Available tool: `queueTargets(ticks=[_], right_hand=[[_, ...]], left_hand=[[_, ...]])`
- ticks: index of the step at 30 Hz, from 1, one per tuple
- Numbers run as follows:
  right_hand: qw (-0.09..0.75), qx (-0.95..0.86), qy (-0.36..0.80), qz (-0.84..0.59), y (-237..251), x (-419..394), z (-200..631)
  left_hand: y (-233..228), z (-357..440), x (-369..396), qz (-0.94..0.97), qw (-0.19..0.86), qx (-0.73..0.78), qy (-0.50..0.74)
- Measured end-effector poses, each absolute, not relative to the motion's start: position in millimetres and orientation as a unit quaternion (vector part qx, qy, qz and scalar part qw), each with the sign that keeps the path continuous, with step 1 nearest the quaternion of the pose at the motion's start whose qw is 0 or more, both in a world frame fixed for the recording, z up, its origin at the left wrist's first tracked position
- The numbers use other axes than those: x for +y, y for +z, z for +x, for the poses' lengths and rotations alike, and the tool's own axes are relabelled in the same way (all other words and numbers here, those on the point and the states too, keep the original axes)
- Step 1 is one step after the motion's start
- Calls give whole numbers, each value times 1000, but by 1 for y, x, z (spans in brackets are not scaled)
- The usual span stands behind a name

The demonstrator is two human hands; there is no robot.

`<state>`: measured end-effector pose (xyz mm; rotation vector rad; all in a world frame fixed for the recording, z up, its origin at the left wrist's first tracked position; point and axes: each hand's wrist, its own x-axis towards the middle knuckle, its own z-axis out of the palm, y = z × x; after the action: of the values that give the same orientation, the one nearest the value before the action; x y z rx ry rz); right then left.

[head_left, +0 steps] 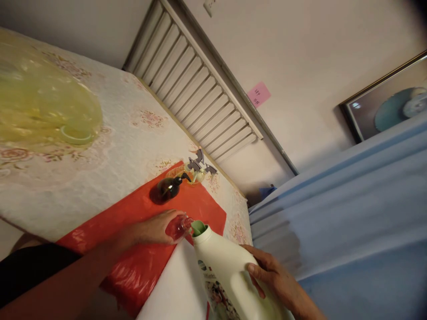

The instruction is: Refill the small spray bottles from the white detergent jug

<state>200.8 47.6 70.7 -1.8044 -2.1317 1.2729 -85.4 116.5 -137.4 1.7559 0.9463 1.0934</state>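
Near the bottom of the view, on a sheet of red plastic film (140,266) spread over the floral patterned tablecloth (126,129), the left hand (156,229) wraps its fingers around a small clear glass bottle (178,226), holding it steady on the table. The right hand (273,275) grips a large white plastic detergent jug (227,275) by its side, fingers curled firmly round the body, and tips it so that its pale green spout (198,228) sits just beside the small bottle's mouth, all but touching it.

To pour well here, I judge that the jug should be tilted slowly, with the spout kept directly over the narrow opening, and the small bottle held upright and pinned down so it cannot slide on the slick film. A thick liquid may surge, so a gentle angle seems wise; the red sheet would catch drips.

No liquid can be seen in the small bottle, and I cannot tell how full the opaque jug is.

Farther off on the red film stands a dark brown pump bottle (167,189), contents hidden by the tinted glass. Just beyond it sits a small yellowish dish (195,175) holding grey clips. At the far left lies a translucent yellow plastic cover (43,106).
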Motion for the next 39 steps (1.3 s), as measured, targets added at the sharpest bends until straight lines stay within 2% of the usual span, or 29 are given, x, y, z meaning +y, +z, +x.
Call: queueTargets(ticks=[39], right_hand=[[22, -708, 427, -562, 72, 54, 199]], left_hand=[[-143, -82, 119, 697, 421, 388, 431]])
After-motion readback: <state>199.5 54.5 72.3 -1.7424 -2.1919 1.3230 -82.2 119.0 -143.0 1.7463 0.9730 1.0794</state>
